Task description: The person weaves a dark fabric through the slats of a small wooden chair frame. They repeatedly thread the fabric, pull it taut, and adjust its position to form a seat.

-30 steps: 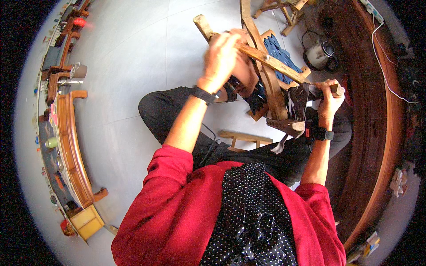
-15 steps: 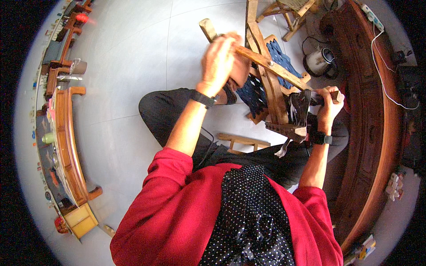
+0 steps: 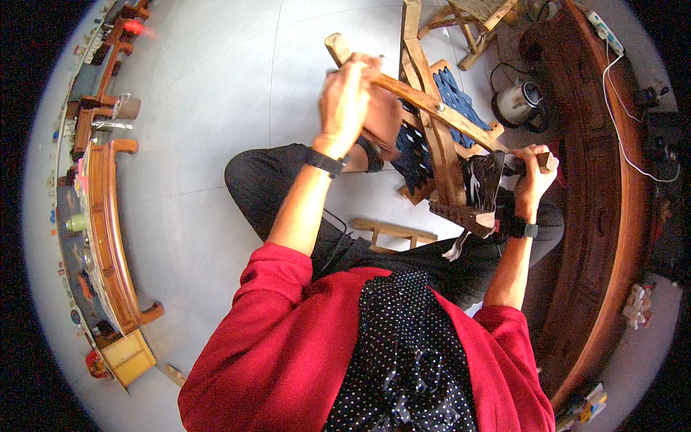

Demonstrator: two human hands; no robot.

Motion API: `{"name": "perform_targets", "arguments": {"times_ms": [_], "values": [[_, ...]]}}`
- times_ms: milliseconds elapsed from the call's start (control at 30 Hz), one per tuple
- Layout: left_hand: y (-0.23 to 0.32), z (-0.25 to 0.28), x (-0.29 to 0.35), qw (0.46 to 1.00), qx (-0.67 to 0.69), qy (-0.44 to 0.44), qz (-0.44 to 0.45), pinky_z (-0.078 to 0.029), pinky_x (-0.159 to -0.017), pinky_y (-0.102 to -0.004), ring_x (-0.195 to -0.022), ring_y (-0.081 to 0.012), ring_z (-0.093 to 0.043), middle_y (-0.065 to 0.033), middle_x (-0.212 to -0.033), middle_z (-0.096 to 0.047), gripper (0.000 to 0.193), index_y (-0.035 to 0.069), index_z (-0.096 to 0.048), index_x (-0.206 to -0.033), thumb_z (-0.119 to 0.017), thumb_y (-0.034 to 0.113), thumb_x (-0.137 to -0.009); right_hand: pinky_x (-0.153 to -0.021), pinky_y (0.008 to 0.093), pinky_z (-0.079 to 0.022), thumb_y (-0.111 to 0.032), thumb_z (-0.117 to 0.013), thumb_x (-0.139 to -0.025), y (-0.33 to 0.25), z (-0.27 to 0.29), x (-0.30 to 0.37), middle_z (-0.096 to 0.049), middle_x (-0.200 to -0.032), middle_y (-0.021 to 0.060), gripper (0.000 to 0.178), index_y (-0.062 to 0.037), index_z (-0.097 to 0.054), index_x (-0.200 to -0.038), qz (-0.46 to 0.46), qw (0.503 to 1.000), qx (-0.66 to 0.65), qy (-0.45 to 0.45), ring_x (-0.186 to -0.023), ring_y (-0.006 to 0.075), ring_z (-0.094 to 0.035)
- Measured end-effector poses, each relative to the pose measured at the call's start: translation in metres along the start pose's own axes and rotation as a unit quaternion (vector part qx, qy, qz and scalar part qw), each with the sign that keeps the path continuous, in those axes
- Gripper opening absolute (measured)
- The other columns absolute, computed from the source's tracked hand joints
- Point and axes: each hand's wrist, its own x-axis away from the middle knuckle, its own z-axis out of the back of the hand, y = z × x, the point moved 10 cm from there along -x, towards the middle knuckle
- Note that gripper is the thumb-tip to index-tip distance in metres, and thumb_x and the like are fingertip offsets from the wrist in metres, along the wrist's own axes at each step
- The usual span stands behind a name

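A wooden folding stool frame (image 3: 417,93) tilts in front of me, its crossed bars joined by a metal bolt. My left hand (image 3: 344,97) is curled round the upper left of the frame, fingers slightly blurred, beside a jutting rail end (image 3: 337,47). At the right, my right hand (image 3: 534,176) grips a rail whose squared end (image 3: 548,163) sticks out past the fingers. Black strips (image 3: 486,176) hang around the wood by that hand, above a rail with a row of holes (image 3: 461,214). Below my left hand is a blurred brown shape (image 3: 385,119), a foot or shoe.
Dark blue woven webbing (image 3: 457,93) shows behind the frame. A small wooden rack (image 3: 392,230) lies on the floor by my legs. An electric kettle (image 3: 520,102) stands near the carved dark wooden cabinet (image 3: 601,180) at the right. Another wooden seat (image 3: 475,29) is at the back.
My left hand has shifted slightly left and down, and the brown shape beneath it has dropped a little. The right hand keeps its grip in nearly the same place.
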Motion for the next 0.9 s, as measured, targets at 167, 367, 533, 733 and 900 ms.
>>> {"name": "perform_targets", "arguments": {"times_ms": [167, 367, 533, 733, 900], "values": [[0.013, -0.002, 0.011, 0.996, 0.043, 0.069, 0.037, -0.053, -0.081, -0.0472, -0.095, -0.036, -0.064, -0.0139, -0.103, -0.066, 0.04, 0.008, -0.055, -0.115, -0.069, -0.003, -0.079, -0.071, 0.0247, -0.047, 0.002, -0.07, -0.08, -0.006, -0.001, 0.001, -0.061, -0.074, 0.0011, 0.011, -0.0029, -0.061, -0.077, 0.022, 0.999, 0.024, 0.002, -0.069, 0.0107, -0.056], [0.012, -0.006, 0.009, 1.0, 0.024, -0.015, -0.005, -0.052, -0.085, -0.0481, -0.095, -0.0384, -0.063, -0.0155, -0.101, -0.066, 0.039, 0.01, -0.057, -0.116, -0.068, 0.0, -0.08, -0.069, 0.0262, -0.048, 0.002, -0.069, -0.081, -0.005, 0.001, -0.002, -0.062, -0.074, 0.002, 0.011, -0.0028, -0.06, -0.075, 0.013, 0.999, 0.032, 0.006, -0.068, 0.0115, -0.057], [-0.004, 0.002, 0.007, 0.997, 0.019, 0.041, 0.057, -0.053, -0.083, -0.0471, -0.098, -0.0375, -0.064, -0.0176, -0.103, -0.067, 0.035, 0.009, -0.058, -0.114, -0.071, 0.004, -0.083, -0.07, 0.026, -0.048, 0.001, -0.069, -0.081, -0.001, -0.002, 0.001, -0.061, -0.074, 0.001, 0.011, -0.0026, -0.06, -0.076, 0.009, 1.0, -0.004, -0.002, -0.068, 0.0107, -0.057], [0.027, -0.015, 0.022, 0.999, 0.045, 0.004, -0.026, -0.053, -0.084, -0.0467, -0.096, -0.0368, -0.064, -0.0166, -0.1, -0.067, 0.036, 0.01, -0.057, -0.115, -0.07, 0.002, -0.082, -0.07, 0.028, -0.051, 0.004, -0.066, -0.081, 0.0, 0.003, -0.002, -0.065, -0.075, 0.0054, 0.01, -0.0023, -0.061, -0.075, 0.012, 1.0, 0.019, -0.006, -0.068, 0.0138, -0.061], [-0.007, 0.009, 0.007, 0.999, -0.023, 0.038, 0.021, -0.052, -0.079, -0.0481, -0.089, -0.037, -0.064, -0.0162, -0.098, -0.067, 0.029, 0.009, -0.058, -0.11, -0.067, 0.001, -0.083, -0.07, 0.0265, -0.05, 0.005, -0.068, -0.081, 0.003, 0.002, -0.002, -0.062, -0.077, 0.0009, 0.012, -0.003, -0.06, -0.078, 0.011, 1.0, -0.006, -0.019, -0.07, 0.0103, -0.059]]}}
